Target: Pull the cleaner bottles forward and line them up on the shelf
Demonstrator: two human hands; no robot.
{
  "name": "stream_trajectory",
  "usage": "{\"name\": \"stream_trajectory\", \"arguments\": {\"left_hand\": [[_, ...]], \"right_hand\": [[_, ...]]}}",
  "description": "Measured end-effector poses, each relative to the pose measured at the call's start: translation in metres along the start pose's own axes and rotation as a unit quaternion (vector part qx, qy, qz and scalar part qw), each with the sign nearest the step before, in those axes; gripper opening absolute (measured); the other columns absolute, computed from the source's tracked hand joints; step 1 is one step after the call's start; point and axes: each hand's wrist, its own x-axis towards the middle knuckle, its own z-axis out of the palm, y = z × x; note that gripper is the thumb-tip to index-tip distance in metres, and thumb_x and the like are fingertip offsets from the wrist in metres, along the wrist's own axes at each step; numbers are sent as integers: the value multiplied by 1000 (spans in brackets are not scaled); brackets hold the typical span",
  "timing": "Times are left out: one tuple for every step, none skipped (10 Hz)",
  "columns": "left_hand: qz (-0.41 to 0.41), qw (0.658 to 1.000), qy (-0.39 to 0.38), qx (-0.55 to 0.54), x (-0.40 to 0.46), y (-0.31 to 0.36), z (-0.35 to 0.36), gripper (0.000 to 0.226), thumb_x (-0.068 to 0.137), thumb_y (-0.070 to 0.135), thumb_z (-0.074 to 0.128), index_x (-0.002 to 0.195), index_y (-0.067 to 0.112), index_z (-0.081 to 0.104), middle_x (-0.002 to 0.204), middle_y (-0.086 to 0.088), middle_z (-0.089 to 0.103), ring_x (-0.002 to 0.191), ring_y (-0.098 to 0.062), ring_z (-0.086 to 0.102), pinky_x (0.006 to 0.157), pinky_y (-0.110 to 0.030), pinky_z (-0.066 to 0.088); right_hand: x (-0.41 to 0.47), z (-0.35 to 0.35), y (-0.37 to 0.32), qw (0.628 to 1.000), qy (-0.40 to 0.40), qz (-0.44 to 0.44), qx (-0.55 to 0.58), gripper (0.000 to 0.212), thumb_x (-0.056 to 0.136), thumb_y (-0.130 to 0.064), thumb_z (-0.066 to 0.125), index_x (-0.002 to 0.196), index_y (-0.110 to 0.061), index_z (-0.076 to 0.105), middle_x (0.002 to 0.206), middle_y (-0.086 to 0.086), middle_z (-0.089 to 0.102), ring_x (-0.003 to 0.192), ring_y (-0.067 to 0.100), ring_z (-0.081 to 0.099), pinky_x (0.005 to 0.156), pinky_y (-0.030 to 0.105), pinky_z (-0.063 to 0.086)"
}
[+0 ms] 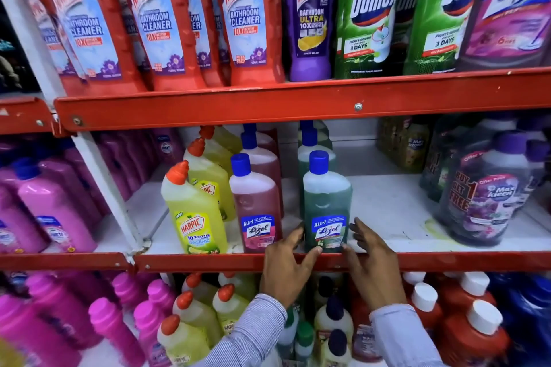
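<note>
Head view: two open hands, left hand [287, 268] and right hand [372, 265], flanking one green bottle [326, 205].

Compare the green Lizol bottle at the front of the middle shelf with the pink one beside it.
The green Lizol bottle is flanked by both hands; the pink Lizol bottle stands untouched. The green one's label is green below, the pink one's pink. Both have blue caps and stand upright at the shelf edge.

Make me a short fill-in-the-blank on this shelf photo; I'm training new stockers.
1. Both hands flank the Lizol bottle filled with ____ liquid.
2. Its cap is ____.
3. The yellow Harpic bottle has an ____ cap.
4. The shelf edge is painted ____.

Missing words: green; blue; orange; red
</note>
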Motion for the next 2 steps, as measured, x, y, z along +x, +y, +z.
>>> {"name": "stream_trajectory", "arguments": {"left_hand": [[51, 998, 26, 22, -16, 16, -14, 61, 86, 45, 73, 141, 27, 54, 137, 7, 65, 121, -9, 64, 104, -37, 53], [207, 967, 119, 92, -18, 59, -50, 63, 87, 40, 72, 144, 23, 51, 153, 3, 51, 137, -14, 50, 111, -43, 45]], "right_hand": [[-20, -33, -8, 985, 164, 7, 51, 45, 79, -6, 75, 120, -20, 61, 112, 6, 71, 95, 21, 66, 89, 18, 49], [-31, -85, -37, 931, 358, -11, 64, 33, 82, -13, 74, 113, -11, 63, 99, 10, 68, 82, 26, 62, 81, 24, 49]]}}
